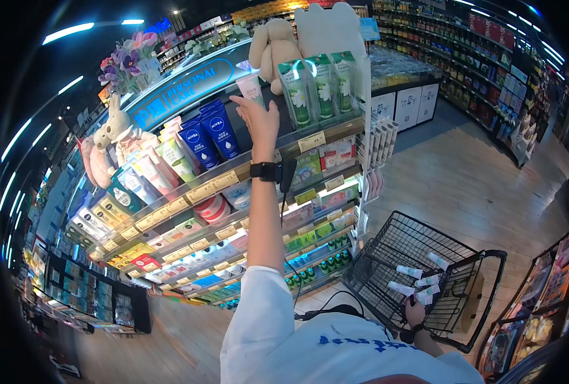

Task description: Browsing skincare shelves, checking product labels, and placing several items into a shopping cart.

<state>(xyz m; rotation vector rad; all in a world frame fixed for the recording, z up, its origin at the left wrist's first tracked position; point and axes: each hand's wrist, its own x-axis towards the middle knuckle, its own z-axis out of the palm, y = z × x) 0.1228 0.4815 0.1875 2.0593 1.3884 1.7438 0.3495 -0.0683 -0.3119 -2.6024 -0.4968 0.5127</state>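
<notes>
My left hand point(261, 122) reaches over the top shelf point(284, 144), with its fingers spread around a white and pink cream tube point(250, 88). The hand hides the tube's lower part, so a grip cannot be confirmed. Blue Nivea tubes point(199, 144) stand left of the hand, and green boxed tubes point(320, 91) stand to its right. Low on the right, my right hand point(414, 312) is at the side of a black wire shopping cart point(380, 254), beside a small dark part. Several pale tubes point(409, 271) lie in the cart, close to that hand.
Plush toys point(119, 127) and a plush bear point(277, 48) sit along the shelf top, with artificial flowers point(133, 60) behind. A black strap and cable point(284, 177) hang from my left wrist. Packaged goods fill a rack point(543, 297) on the right. Wooden flooring point(438, 177) extends beyond the cart.
</notes>
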